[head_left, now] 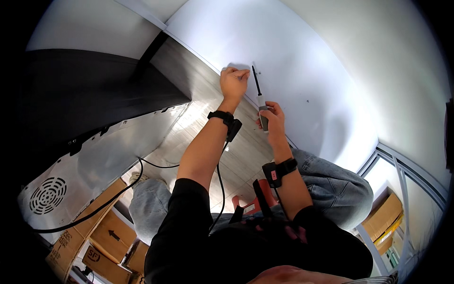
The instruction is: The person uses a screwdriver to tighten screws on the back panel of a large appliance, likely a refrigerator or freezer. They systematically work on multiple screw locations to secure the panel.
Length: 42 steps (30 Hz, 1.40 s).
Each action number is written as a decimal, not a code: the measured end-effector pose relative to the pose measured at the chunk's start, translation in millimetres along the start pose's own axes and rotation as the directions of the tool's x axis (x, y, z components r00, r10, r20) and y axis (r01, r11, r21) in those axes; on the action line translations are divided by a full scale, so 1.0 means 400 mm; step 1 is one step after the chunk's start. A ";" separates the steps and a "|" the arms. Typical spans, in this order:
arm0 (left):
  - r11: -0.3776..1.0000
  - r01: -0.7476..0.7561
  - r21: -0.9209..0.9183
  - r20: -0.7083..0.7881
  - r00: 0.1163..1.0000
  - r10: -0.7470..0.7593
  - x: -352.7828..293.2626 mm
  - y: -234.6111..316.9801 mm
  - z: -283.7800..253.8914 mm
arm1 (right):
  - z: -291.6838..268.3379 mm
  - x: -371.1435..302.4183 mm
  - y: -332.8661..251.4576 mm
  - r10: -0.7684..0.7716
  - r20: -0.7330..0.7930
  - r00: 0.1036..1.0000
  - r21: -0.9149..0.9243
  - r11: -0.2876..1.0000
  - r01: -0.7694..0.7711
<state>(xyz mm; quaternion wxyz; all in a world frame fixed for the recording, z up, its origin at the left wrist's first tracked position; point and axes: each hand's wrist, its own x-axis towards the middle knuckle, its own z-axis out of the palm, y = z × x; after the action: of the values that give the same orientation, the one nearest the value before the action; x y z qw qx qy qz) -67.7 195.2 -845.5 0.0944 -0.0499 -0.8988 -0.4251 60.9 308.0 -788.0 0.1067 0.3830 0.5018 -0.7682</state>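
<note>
Two bare hands work near the upper middle of the head view, in front of a broad white panel (293, 52). The right hand (273, 118), right of centre, has its fingers wrapped around the handle of a screwdriver (260, 100). That tool stands slightly right of the frame's middle, its grey and white handle low and its dark shaft slanting up and a little left, the tip near a small dark spot (259, 73) on the panel; whether the tip touches the panel cannot be told. Another spot (308, 101) lies farther right.

The left hand (233, 85), just left of the shaft, has thumb and fingertips drawn together; whether something small sits between them is too fine to tell. Each wrist wears a black strapped device.

Wood-look flooring (189, 75) shows between the arms and toward the upper left. At the left edge, a dark surface (94, 90) sits above a metal sheet (113, 149) with a round slotted vent (48, 195). Black cable (118, 194) curves across the lower left, above cardboard boxes (113, 235); more cardboard (384, 215) shows at lower right.
</note>
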 end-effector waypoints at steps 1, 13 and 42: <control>0.999 0.033 -0.014 0.017 0.999 -0.032 -0.007 0.000 0.005 | 0.001 0.002 0.000 -0.008 -0.003 1.000 0.015 1.000 0.008; 0.999 -0.044 0.028 0.041 0.998 0.043 -0.036 -0.030 -0.008 | 0.021 -0.020 -0.017 -0.052 0.009 0.999 0.055 0.997 0.051; 0.411 0.410 -0.814 0.186 0.855 -0.484 -0.135 0.229 -0.672 | 0.235 -0.399 -0.055 -0.110 0.694 0.711 0.083 0.994 0.072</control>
<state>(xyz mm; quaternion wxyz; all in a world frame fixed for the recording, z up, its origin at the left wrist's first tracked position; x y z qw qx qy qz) 34.7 44.9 -620.9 -0.0224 0.1697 -0.5626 -0.8088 112.7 202.9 -642.7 0.2404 0.0426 0.4235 -0.8724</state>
